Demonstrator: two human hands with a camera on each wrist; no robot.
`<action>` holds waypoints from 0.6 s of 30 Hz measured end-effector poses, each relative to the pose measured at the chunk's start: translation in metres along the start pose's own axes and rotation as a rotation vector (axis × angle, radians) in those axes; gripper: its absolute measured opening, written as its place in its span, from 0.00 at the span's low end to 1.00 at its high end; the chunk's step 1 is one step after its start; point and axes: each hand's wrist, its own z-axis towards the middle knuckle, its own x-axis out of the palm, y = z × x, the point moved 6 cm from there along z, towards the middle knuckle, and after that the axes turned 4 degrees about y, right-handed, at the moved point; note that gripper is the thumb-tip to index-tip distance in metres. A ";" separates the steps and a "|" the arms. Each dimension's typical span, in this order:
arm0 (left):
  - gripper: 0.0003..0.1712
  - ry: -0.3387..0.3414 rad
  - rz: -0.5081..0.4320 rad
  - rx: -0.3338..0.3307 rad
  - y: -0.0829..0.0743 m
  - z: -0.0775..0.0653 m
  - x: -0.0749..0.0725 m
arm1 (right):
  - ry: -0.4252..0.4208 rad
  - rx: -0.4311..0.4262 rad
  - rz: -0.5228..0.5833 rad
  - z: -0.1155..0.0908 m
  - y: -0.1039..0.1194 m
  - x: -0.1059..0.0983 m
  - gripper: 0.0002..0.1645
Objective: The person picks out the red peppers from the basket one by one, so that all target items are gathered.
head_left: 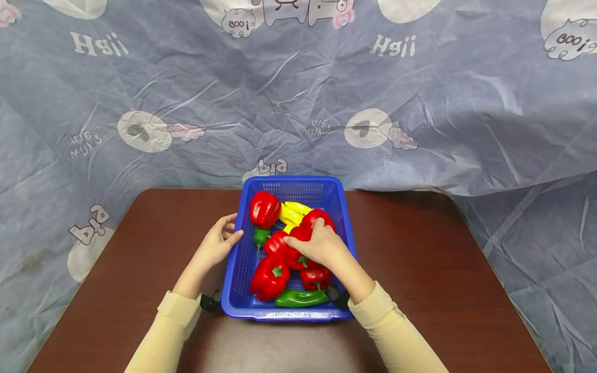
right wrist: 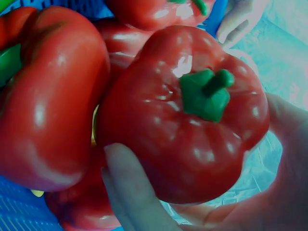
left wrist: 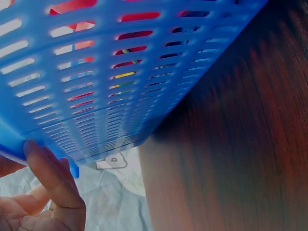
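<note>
A blue plastic basket (head_left: 298, 313) with slotted walls holds several red bell peppers, such as one at front left (head_left: 270, 280) and one at back left (head_left: 265, 210). My left hand (head_left: 218, 242) grips the basket's left rim, its fingers (left wrist: 50, 178) at the rim's edge in the left wrist view. Inside the basket, my right hand (head_left: 322, 244) holds a red bell pepper (right wrist: 183, 139), thumb and fingers on opposite sides and its green stem facing the wrist camera. From the head, the hand covers part of that pepper.
Also in the basket are yellow bananas (head_left: 296, 211), a green pepper (head_left: 261, 236) and a long green chili pepper (head_left: 300, 298) along the front wall. The basket stands on a dark brown wooden table (head_left: 415, 269). A grey printed cloth (head_left: 280, 93) hangs behind the table.
</note>
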 end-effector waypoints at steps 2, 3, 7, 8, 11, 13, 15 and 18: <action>0.32 -0.003 -0.020 0.002 0.000 -0.001 0.001 | 0.015 -0.022 0.017 -0.001 -0.001 -0.001 0.55; 0.32 -0.003 -0.024 0.001 0.000 -0.001 0.001 | 0.021 -0.034 0.029 -0.001 -0.001 -0.001 0.54; 0.32 -0.005 -0.047 -0.016 0.002 0.000 0.002 | 0.042 -0.069 0.093 -0.002 -0.004 -0.004 0.46; 0.32 -0.005 -0.052 -0.022 0.003 0.000 0.002 | 0.045 -0.073 0.111 -0.002 -0.005 -0.005 0.45; 0.32 -0.004 -0.076 -0.030 0.005 0.001 0.003 | 0.059 -0.081 0.160 -0.003 -0.007 -0.009 0.43; 0.32 -0.007 -0.097 -0.035 0.005 0.001 0.003 | 0.067 -0.079 0.194 -0.002 -0.009 -0.012 0.42; 0.32 -0.007 -0.116 -0.037 0.005 0.002 0.003 | 0.072 -0.078 0.245 -0.003 -0.011 -0.017 0.41; 0.31 -0.012 -0.140 -0.040 0.005 0.003 0.003 | 0.060 -0.085 0.322 -0.002 -0.015 -0.028 0.41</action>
